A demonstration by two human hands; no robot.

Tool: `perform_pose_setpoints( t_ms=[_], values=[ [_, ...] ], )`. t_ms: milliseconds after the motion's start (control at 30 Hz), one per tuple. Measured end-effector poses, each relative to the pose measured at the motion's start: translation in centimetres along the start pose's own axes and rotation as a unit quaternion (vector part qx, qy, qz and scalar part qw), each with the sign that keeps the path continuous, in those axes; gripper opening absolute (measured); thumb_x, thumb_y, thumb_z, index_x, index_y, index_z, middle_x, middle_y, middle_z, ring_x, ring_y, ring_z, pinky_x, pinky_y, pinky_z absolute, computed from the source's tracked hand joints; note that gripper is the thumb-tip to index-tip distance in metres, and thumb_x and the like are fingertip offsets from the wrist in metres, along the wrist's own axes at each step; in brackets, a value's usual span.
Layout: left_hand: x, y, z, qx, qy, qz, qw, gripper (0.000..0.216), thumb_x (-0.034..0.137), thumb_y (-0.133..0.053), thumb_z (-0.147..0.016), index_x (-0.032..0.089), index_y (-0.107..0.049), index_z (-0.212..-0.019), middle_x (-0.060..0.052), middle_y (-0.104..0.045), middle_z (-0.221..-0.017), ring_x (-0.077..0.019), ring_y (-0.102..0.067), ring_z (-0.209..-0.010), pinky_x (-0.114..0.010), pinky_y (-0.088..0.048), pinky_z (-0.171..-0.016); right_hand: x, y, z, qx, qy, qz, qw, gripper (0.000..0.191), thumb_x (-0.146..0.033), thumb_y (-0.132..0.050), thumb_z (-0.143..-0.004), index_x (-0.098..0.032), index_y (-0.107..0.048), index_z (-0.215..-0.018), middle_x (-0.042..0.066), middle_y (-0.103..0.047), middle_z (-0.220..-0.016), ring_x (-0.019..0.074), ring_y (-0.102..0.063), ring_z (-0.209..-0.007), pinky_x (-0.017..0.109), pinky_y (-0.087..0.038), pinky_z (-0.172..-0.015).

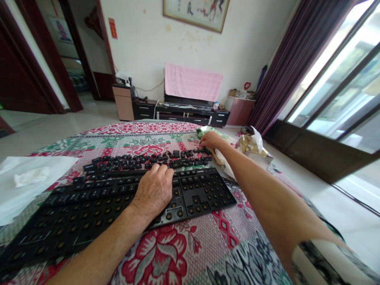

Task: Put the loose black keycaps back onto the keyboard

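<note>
Because detail blurs — left hand [154, 189] over keyboard [109, 206], right hand [211, 139] beside keycaps [145, 159] — I can't tell either grip.

Got a framed picture [196, 15] up at 12 o'clock on a kinda stained white wall [133, 55], and under it a pink towel [192, 81] draped over a flat dark screen [178, 100]. Red paper strip [113, 28] at 11, plus a poster [61, 29] past the dark door frame [46, 47] at 10. Purple curtain [287, 51] next to big windows [335, 88] around 2
</note>
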State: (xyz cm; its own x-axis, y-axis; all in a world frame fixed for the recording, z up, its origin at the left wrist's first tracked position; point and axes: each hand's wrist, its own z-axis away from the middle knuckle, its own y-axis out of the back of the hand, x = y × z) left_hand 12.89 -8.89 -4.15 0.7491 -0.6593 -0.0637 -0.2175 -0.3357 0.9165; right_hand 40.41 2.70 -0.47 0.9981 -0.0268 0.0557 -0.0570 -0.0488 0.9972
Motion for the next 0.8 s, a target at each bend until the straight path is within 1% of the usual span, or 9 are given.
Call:
perform_pose_setpoints(
  t_ms=[100,167,233,333,433,533,667,800],
  values=[
    [0.0,0.1,0.0,0.003,0.0,0.003,1.0,0.021,0.011,-0.038,-0.075,0.015,-0.057,-0.084,-0.008,-0.053,-0.08,-0.0206,-0.044,-0.082,-0.032,-0.041,-0.074,0.5,1.4,2.2,0.016,0.021,-0.003,1.0,0.027,-0.028,-0.052,-0.071,-0.018,-0.067,-0.09,0.004,-0.065,-0.079,0.0152,-0.055,-0.071,0.025,-0.038,-0.063],
    [0.0,0.1,0.0,0.006,-0.001,0.004,1.0,0.021,0.011,-0.038,-0.075,0.015,-0.057,-0.083,-0.008,-0.053,-0.081,-0.0205,-0.045,-0.082,-0.032,-0.041,-0.074,0.8,2.4,4.6,0.009,0.094,-0.052,0.994,0.026,-0.029,-0.051,-0.072,-0.019,-0.066,-0.09,0.002,-0.065,-0.076,0.0126,-0.054,-0.066,0.024,-0.038,-0.061],
    [0.1,0.1,0.1,0.008,0.0,0.005,1.0,0.021,0.01,-0.038,-0.075,0.014,-0.057,-0.084,-0.008,-0.053,-0.081,-0.0205,-0.045,-0.082,-0.032,-0.041,-0.073,0.8,3.0,7.4,-0.001,0.162,-0.122,0.979,0.024,-0.028,-0.052,-0.072,-0.02,-0.066,-0.089,0.001,-0.064,-0.081,0.0111,-0.054,-0.068,0.023,-0.04,-0.062],
    [0.1,0.1,0.1,0.009,0.002,0.003,1.0,0.022,0.01,-0.037,-0.075,0.014,-0.057,-0.084,-0.009,-0.053,-0.08,-0.0205,-0.045,-0.083,-0.032,-0.041,-0.073,0.5,3.2,11.0,-0.037,0.206,-0.168,0.963,0.021,-0.025,-0.053,-0.073,-0.019,-0.065,-0.088,0.001,-0.064,-0.082,0.0107,-0.054,-0.07,0.023,-0.041,-0.065],
    [0.0,0.1,0.0,0.012,-0.001,-0.001,1.0,0.022,0.011,-0.038,-0.075,0.015,-0.057,-0.084,-0.008,-0.053,-0.08,-0.0205,-0.045,-0.083,-0.031,-0.041,-0.072,0.1,2.7,12.9,-0.064,0.209,-0.182,0.959,0.018,-0.023,-0.054,-0.072,-0.017,-0.065,-0.084,0.001,-0.064,-0.079,0.0104,-0.054,-0.068,0.023,-0.042,-0.064],
    [0.0,0.1,0.1,0.014,0.0,-0.003,1.0,0.022,0.011,-0.038,-0.075,0.015,-0.057,-0.085,-0.008,-0.053,-0.08,-0.0205,-0.045,-0.083,-0.031,-0.041,-0.072,-0.4,2.3,13.5,-0.078,0.204,-0.181,0.959,0.016,-0.021,-0.054,-0.071,-0.016,-0.065,-0.082,0.002,-0.064,-0.078,0.0099,-0.054,-0.067,0.022,-0.042,-0.062],
    [0.0,0.1,0.1,0.017,0.0,0.001,1.0,0.023,0.01,-0.038,-0.075,0.015,-0.058,-0.086,-0.008,-0.053,-0.079,-0.0205,-0.045,-0.083,-0.031,-0.041,-0.072,-0.9,2.1,13.8,-0.074,0.187,-0.17,0.965,0.018,-0.021,-0.056,-0.069,-0.017,-0.065,-0.083,0.001,-0.064,-0.077,0.0094,-0.054,-0.067,0.021,-0.041,-0.061],
    [0.0,0.1,0.1,0.012,0.001,0.008,1.0,0.023,0.01,-0.038,-0.075,0.015,-0.058,-0.086,-0.008,-0.054,-0.079,-0.0202,-0.045,-0.083,-0.031,-0.041,-0.072,-1.2,1.9,14.2,-0.055,0.193,-0.149,0.968,0.019,-0.02,-0.055,-0.069,-0.018,-0.066,-0.084,0.001,-0.064,-0.078,0.0094,-0.054,-0.067,0.022,-0.041,-0.062]
  ],
)
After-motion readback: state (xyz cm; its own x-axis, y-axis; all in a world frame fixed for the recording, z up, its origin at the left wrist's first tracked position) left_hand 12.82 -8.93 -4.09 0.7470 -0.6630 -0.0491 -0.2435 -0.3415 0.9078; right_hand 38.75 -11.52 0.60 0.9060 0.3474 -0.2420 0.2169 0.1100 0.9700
